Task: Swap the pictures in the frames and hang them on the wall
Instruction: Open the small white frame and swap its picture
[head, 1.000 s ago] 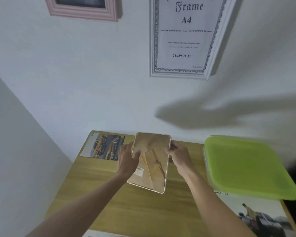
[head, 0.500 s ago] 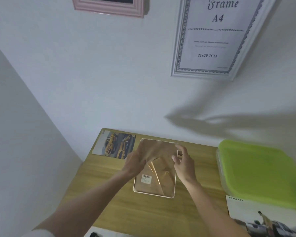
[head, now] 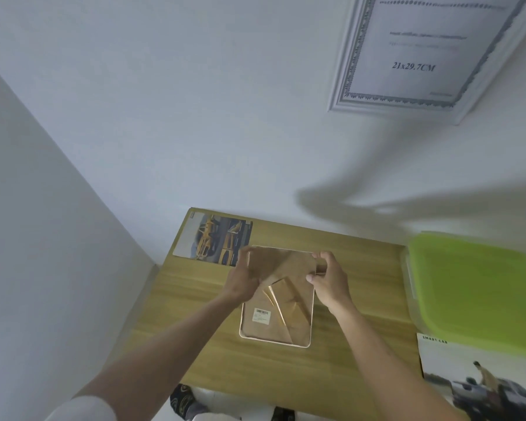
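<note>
Small frame [head: 276,311] face-down mid-table [head: 356,287] – left hand [head: 243,279] and right hand [head: 328,279] both pinching its top edge, fingers curled on the brown backing; yellow-car picture [head: 213,240] just beside, far-left corner.

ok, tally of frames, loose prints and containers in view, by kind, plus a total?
Picture frames: 2, the white frame hanging on the wall and the small frame lying face-down on the table, held by the left hand and right hand
Loose prints: 2, the yellow car print and the Smart Car print
Containers: 1, the green-lidded box
Total: 5
</note>
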Demonstrator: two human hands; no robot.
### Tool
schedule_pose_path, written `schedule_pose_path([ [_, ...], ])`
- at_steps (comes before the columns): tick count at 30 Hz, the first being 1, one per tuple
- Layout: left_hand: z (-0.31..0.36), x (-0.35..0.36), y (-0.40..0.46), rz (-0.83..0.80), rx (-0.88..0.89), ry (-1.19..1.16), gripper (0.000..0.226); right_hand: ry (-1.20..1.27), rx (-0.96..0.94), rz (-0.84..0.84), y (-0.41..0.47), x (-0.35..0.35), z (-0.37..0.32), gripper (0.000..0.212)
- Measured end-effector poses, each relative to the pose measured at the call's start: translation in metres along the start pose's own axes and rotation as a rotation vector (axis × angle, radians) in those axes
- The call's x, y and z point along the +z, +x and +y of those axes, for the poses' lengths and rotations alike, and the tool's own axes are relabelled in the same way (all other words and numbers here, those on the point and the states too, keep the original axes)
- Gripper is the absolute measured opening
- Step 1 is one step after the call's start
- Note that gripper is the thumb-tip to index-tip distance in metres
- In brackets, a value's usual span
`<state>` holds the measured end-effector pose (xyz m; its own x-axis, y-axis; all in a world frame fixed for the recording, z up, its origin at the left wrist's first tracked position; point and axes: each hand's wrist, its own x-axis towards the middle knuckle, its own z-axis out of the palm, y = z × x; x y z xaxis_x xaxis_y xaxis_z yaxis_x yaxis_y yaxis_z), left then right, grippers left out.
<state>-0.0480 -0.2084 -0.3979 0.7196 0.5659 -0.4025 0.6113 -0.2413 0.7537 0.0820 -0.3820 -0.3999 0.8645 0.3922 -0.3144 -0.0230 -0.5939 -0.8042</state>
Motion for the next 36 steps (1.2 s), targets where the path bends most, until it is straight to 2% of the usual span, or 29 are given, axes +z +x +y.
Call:
schedule_pose_path([
  [5, -0.012, -0.004, 0.012, 0.008, -0.118, -0.096, 0.032, 0.087, 0.111, -0.091, 0.010, 0.002, 0.009, 0.037],
  [7, -0.017, -0.004, 0.017, 0.002, -0.148, -0.108, 0.029, 0.126, 0.170, -0.160, 0.013, 0.006, 0.016, 0.037],
  [9, -0.020, -0.004, 0.022, 0.010, -0.170, -0.115, 0.027, 0.138, 0.233, -0.222, 0.011, 0.011, 0.021, 0.050],
  [11, -0.025, -0.003, 0.027, 0.016, -0.210, -0.109, 0.026, 0.069, 0.247, -0.257, 0.006, 0.015, 0.023, 0.043],
  [16, -0.035, 0.006, 0.033, 0.023, -0.272, -0.123, 0.027, -0.162, 0.230, -0.151, 0.002, 0.028, 0.026, 0.041],
  [22, -0.042, 0.007, 0.032, 0.051, -0.212, 0.055, 0.041, -0.212, 0.325, -0.147, 0.003, 0.036, 0.034, 0.046],
  [26, -0.045, 0.004, 0.025, -0.053, -0.213, -0.079, 0.048, -0.258, 0.313, -0.129, 0.002, 0.036, 0.032, 0.040],
  [30, -0.045, -0.002, 0.023, -0.081, -0.159, -0.058, 0.056, -0.241, 0.301, -0.131, 0.000, 0.035, 0.027, 0.038],
  [36, -0.033, -0.002, 0.007, -0.147, -0.006, 0.117, 0.086, -0.136, 0.237, -0.180, -0.011, 0.025, 0.022, 0.055],
])
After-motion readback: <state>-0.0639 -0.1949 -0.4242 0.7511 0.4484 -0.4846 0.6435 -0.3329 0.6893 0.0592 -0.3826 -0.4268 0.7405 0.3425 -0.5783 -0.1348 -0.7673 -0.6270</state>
